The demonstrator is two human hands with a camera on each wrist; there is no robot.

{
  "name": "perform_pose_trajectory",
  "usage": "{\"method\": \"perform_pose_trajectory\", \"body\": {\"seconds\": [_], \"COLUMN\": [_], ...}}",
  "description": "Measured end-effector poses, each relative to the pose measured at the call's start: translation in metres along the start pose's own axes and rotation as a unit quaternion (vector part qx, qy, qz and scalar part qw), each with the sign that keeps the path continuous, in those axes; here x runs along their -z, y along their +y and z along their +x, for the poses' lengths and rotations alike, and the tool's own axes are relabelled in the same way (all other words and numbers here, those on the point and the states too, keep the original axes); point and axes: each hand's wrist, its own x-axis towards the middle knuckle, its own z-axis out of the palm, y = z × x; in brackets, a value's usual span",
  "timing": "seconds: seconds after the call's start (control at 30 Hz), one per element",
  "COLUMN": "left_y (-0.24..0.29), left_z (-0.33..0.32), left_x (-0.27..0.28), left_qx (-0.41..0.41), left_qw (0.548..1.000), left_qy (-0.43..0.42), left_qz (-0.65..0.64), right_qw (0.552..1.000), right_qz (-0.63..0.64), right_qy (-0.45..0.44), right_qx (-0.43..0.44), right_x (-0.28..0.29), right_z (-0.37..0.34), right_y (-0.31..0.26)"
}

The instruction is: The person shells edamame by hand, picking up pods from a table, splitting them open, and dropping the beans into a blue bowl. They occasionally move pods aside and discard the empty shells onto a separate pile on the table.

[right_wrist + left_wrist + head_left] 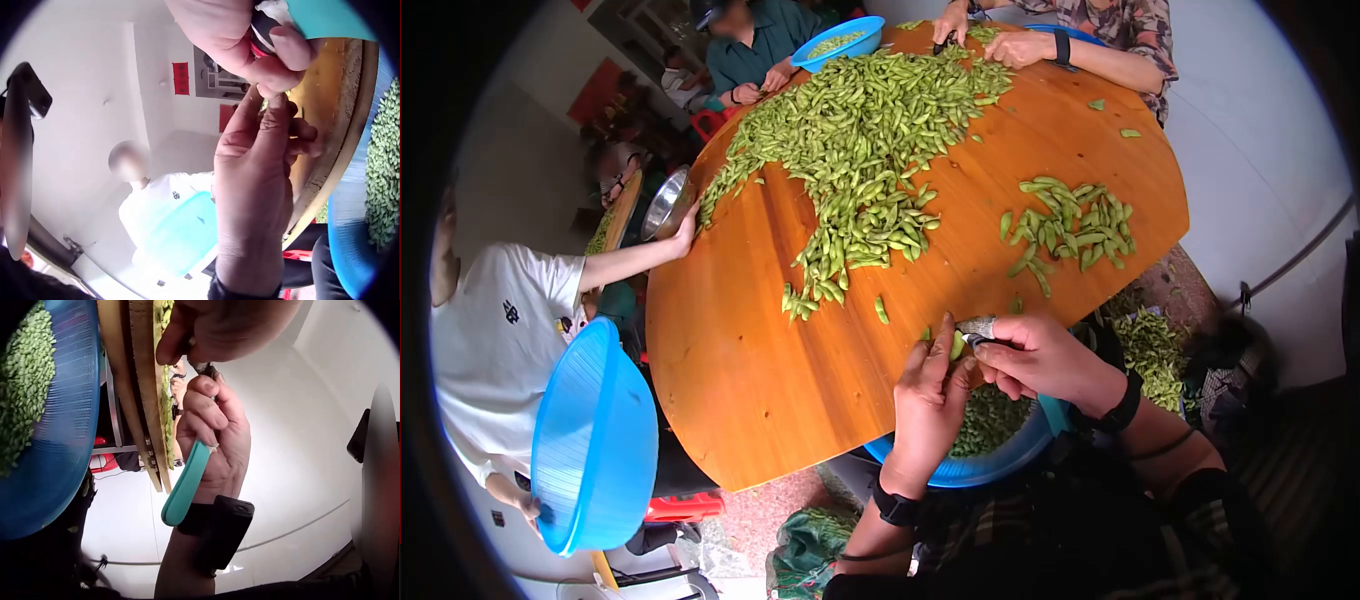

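My left hand [928,415] pinches a green pod [957,346] between thumb and fingers just over the table's near edge. Meeting it at the fingertips, my right hand [1055,362] has its fingers curled round a tool with a teal handle [187,487]; the tool's working end is mostly hidden. A grey wrap [977,326] covers one right fingertip. In the right wrist view the left hand [256,181] touches the right hand [228,31]. Below both hands a blue basket [1000,455] holds shelled green beans [990,420].
A large pile of pods [860,130] covers the far middle of the wooden table [750,400], with a smaller heap [1075,225] at the right. At left, a person in white [510,330] holds a blue basket [595,440]. Other people sit across the table.
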Motion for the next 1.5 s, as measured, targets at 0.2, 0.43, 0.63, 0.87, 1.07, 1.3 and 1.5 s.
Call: {"method": "perform_pose_trajectory", "body": {"seconds": [0.2,0.43,0.63,0.87,1.07,1.3,1.5], "left_y": [-0.002,-0.011,-0.020,-0.028,-0.021,-0.033,-0.033], "left_z": [-0.001,-0.005,-0.003,0.006,0.012,0.014,0.013], "left_x": [-0.003,-0.008,0.006,0.019,0.015,0.015,0.012], "left_qx": [0.045,0.080,0.160,0.218,0.257,0.279,0.229], "left_qw": [0.999,0.983,0.921,0.843,0.835,0.808,0.842], "left_qy": [-0.015,-0.026,-0.087,-0.132,-0.104,-0.112,-0.118], "left_qz": [0.002,-0.162,-0.346,-0.474,-0.475,-0.507,-0.474], "right_qw": [0.999,0.993,0.984,0.978,0.977,0.976,0.967], "right_qz": [0.039,0.121,0.175,0.201,-0.098,-0.102,-0.122], "right_qy": [0.012,-0.001,-0.030,-0.031,0.129,0.139,0.157], "right_qx": [0.005,-0.003,-0.026,-0.054,0.141,0.135,0.160], "right_x": [-0.005,-0.008,-0.008,-0.011,-0.028,-0.033,-0.038], "right_z": [0.000,0.004,0.005,0.007,0.011,0.012,0.013], "right_y": [0.007,0.018,0.012,0.004,0.009,0.018,0.018]}}
